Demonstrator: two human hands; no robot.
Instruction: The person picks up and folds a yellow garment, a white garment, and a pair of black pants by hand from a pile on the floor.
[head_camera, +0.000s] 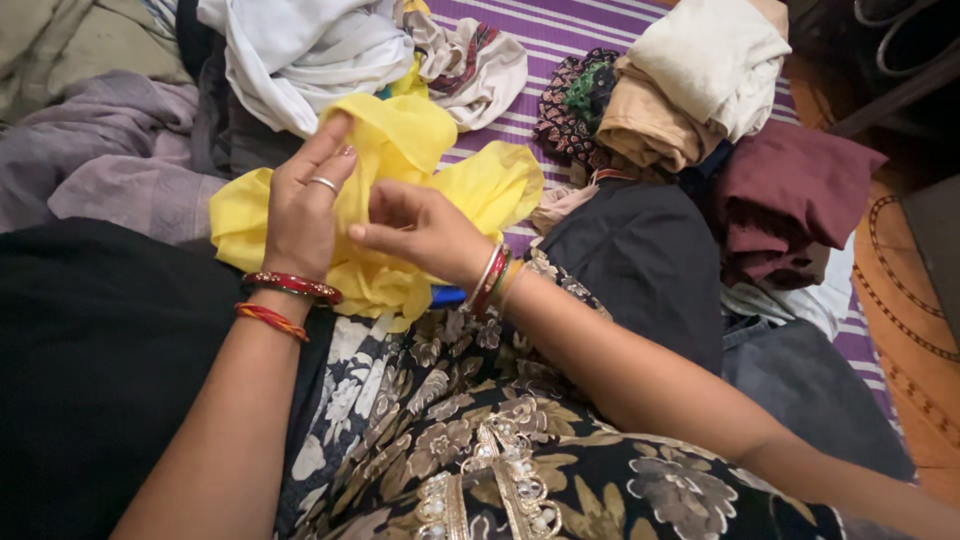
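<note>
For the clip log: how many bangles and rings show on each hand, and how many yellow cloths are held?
Left hand bangles: 2
Left hand ring: 1
Right hand bangles: about 3, bunched together
Yellow cloth, held by both hands: 1
Total: about 7

Thin, smooth yellow cloth (400, 150), slightly sheer.
Glossy red bangles (292, 286); shiny metal ring (322, 184); matt black fabric (90, 350).

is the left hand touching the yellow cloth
Touching: the head view shows the left hand with fingers pressed flat on the yellow cloth, no gap visible.
</note>
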